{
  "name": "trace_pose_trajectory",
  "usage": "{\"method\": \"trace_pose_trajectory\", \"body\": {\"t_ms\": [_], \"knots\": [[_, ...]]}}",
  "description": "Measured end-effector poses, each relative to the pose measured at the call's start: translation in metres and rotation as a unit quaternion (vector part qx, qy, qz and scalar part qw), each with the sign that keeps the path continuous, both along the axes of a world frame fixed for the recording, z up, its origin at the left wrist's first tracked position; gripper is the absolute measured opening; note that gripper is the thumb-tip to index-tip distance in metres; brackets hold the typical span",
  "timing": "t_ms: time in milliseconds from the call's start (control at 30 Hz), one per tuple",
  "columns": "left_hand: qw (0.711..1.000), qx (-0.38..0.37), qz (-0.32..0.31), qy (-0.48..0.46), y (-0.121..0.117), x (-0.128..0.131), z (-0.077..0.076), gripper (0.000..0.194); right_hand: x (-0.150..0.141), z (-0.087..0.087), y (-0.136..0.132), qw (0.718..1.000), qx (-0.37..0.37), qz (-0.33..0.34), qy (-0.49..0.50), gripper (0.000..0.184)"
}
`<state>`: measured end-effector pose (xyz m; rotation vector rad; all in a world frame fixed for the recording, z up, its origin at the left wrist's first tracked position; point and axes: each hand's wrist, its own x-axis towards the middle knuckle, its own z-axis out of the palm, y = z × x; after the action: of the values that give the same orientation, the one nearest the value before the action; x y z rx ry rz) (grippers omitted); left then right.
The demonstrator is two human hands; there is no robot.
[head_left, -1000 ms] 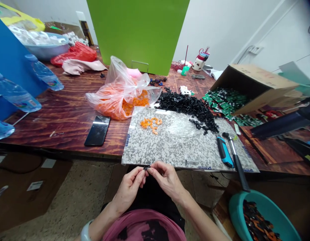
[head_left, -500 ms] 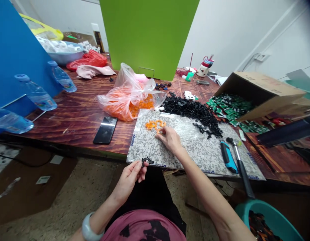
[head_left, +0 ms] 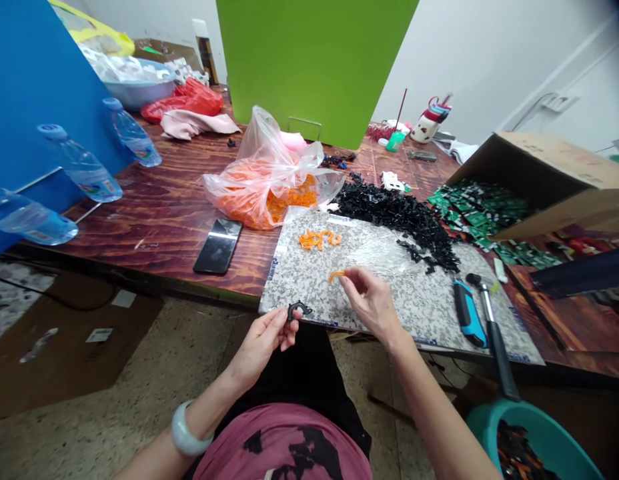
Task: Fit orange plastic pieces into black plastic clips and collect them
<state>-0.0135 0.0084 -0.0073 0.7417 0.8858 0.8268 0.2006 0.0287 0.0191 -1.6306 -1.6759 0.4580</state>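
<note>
One black plastic C-shaped clip, held at the fingertips of the left hand, thumb and fingers closed on it, just past the near edge of the board, lower middle of the frame. One small orange plastic piece, pinched between thumb and forefinger of the right hand, over the speckled grey stone-pattern board. The two hands are apart.

On the board: one small loose pile of orange plastic pieces, toward the far edge; one heap of black plastic clips, spilling past the far edge onto the tabletop of reddish-brown wood; one steel-headed hammer with a black handle; one blue-and-black handled tool.

On the tabletop: one clear plastic bag of orange pieces; one black smartphone; three clear plastic water bottles, upper left. Right of frame: one cardboard box on its side, green pieces spilling out. Lower right corner: one teal plastic basin of black and orange pieces.
</note>
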Motion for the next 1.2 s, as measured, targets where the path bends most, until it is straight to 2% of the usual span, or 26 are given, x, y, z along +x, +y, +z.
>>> {"method": "trace_pose_trajectory", "body": {"t_ms": [133,300,467,800,1200], "knots": [[1.0,0.003,-0.001,0.016,0.0,0.003,0.001,0.035,-0.015,0.005,-0.027,0.996,-0.02,0.059,0.063,0.019],[1.0,0.006,-0.007,0.005,0.0,0.006,0.001,0.034,-0.021,0.005,-0.041,0.994,-0.009,0.084,0.076,0.019],[1.0,-0.012,-0.01,-0.018,0.0,0.008,0.0,0.032,-0.008,0.001,-0.043,0.997,-0.019,0.044,0.068,0.021],[0.998,-0.05,-0.01,-0.029,0.002,0.013,0.002,0.033,-0.005,-0.006,-0.042,0.998,-0.029,0.031,0.053,0.023],[0.999,-0.003,-0.026,0.026,0.003,0.019,0.001,0.037,-0.019,0.001,-0.037,0.998,-0.006,0.049,0.043,0.019]]}}
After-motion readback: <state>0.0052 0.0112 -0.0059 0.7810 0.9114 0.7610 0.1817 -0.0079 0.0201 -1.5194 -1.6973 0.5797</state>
